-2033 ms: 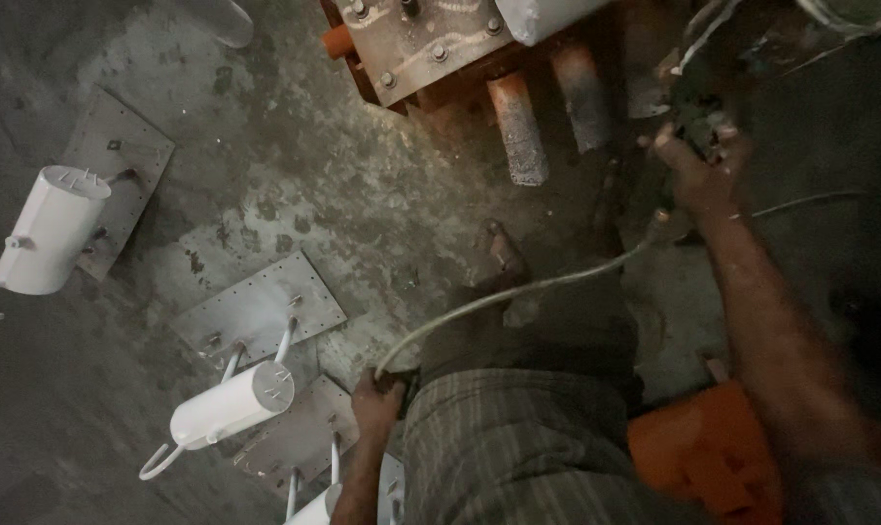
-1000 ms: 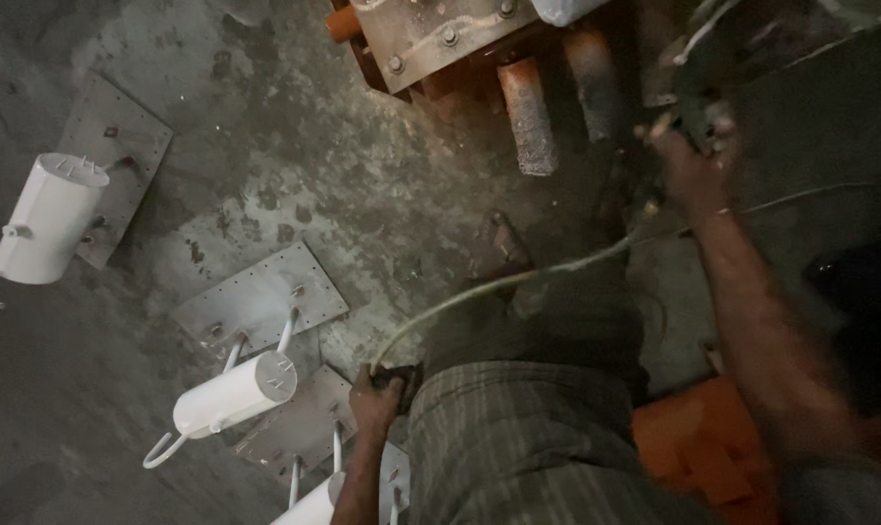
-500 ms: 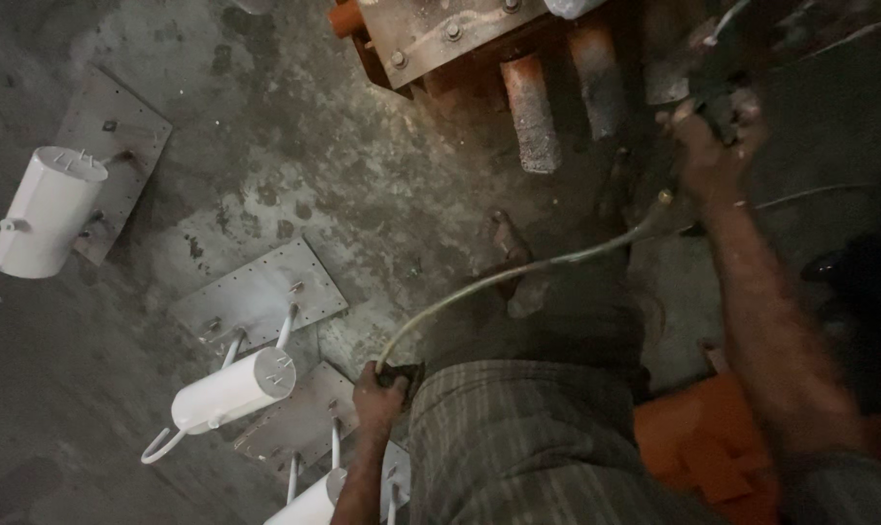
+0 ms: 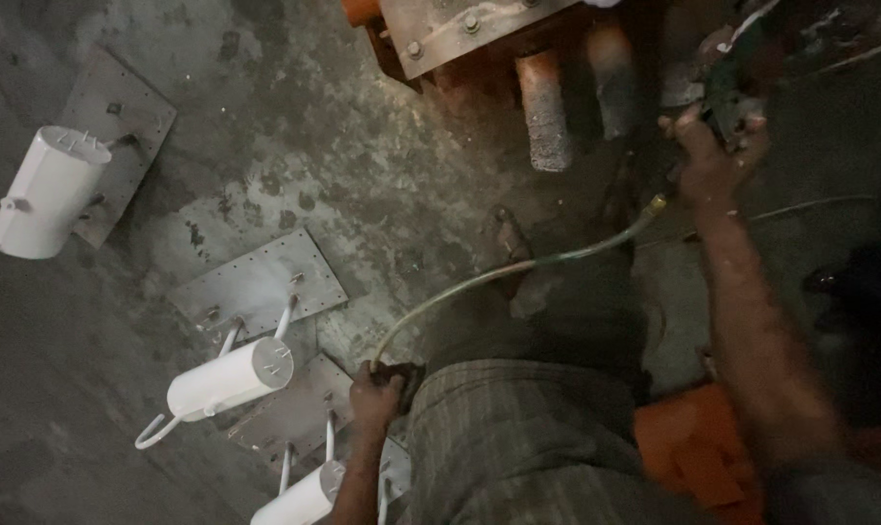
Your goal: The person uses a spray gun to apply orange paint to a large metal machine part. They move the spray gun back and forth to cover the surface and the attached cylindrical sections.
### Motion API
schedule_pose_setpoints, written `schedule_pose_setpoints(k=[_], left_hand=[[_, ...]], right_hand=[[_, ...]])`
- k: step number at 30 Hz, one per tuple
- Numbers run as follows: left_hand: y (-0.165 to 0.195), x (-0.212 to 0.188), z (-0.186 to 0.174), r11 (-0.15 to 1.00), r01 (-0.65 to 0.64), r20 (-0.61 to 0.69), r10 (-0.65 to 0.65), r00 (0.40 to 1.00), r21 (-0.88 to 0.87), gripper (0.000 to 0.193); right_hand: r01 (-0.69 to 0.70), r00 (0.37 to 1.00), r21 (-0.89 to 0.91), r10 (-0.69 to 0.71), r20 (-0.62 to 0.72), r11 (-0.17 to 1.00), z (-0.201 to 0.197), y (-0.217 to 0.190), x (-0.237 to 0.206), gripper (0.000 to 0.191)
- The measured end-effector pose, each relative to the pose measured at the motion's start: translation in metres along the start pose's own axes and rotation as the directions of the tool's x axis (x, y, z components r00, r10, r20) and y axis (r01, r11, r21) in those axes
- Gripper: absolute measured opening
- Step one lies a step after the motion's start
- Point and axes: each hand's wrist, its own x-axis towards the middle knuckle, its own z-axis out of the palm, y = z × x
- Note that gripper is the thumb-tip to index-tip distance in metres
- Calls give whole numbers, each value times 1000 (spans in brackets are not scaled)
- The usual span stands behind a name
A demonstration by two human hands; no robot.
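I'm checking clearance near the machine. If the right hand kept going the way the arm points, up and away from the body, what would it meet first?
Probably the dark greenish tool the right hand already grips; beyond it only dim clutter shows, and depth is unclear.

I see a thin, pale, see-through hose (image 4: 518,267) running across the middle of my view. Its lower end sits at a dark fitting (image 4: 402,373), which is gripped in my left hand (image 4: 374,397) close to my checked shorts. From there the hose climbs in a smooth arc, passes over my sandalled foot, and rises to the right. Its upper end has a small brass-coloured tip (image 4: 657,204) just below my right hand (image 4: 708,160). That hand is closed around a dark greenish tool (image 4: 730,89), held up near the top right; its shape is too blurred for me to tell more.
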Motion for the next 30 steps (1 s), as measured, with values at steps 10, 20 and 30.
schedule_pose_setpoints(k=[10, 20, 30], left_hand=[[-4, -9, -5, 996, 52, 18, -53, 998, 70, 41], [-9, -9, -7, 989, 56, 12, -58, 998, 134, 50], [-4, -5, -6, 997, 29, -14, -29, 999, 73, 35]], right_hand=[[-134, 991, 39, 134, -13, 990, 28, -24, -11, 9], [-102, 994, 30, 100, 43, 994, 23, -11, -17, 10], [-340, 940, -82, 341, -11, 937, 28, -36, -26, 7]])
